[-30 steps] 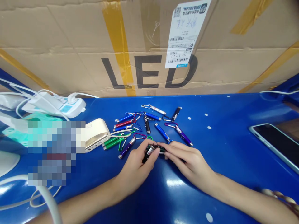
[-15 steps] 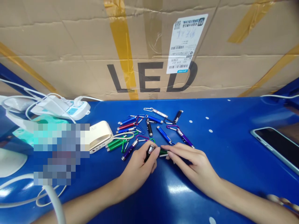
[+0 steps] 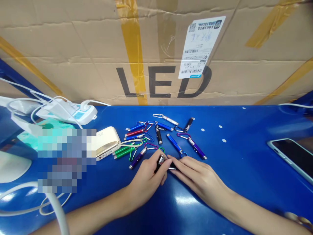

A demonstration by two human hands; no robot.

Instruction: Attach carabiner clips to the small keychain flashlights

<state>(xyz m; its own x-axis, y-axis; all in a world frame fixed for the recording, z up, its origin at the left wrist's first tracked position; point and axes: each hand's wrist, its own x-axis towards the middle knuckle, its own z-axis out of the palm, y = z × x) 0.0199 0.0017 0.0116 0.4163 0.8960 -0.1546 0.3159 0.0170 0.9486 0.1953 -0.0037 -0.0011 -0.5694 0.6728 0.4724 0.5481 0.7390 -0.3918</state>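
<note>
My left hand [image 3: 148,173] is closed round a black keychain flashlight [image 3: 160,161], its silver-rimmed end tilted up between thumb and forefinger. Beside it, my right hand [image 3: 204,176] pinches a dark carabiner clip [image 3: 172,165] with a silver bar; the fingers cover most of it. Whether this clip joins the flashlight is hidden. Around the hands lie several more keychain flashlights: a purple one [image 3: 137,158] at the left, a blue one [image 3: 174,143] just beyond the right fingers, a second purple one [image 3: 197,148] to the right, and a green one [image 3: 124,153].
A cream power bank [image 3: 107,140] with a strap lies left of the flashlights. Behind it are a white power strip [image 3: 85,114] and cables. A phone [image 3: 293,156] rests at the right on the blue table [image 3: 234,163]. A large cardboard box [image 3: 85,78] stands behind.
My right fingers have come closer to my left hand and cover more of the carabiner clip. The left hand keeps its hold on the black flashlight. The camera view has shifted slightly.
</note>
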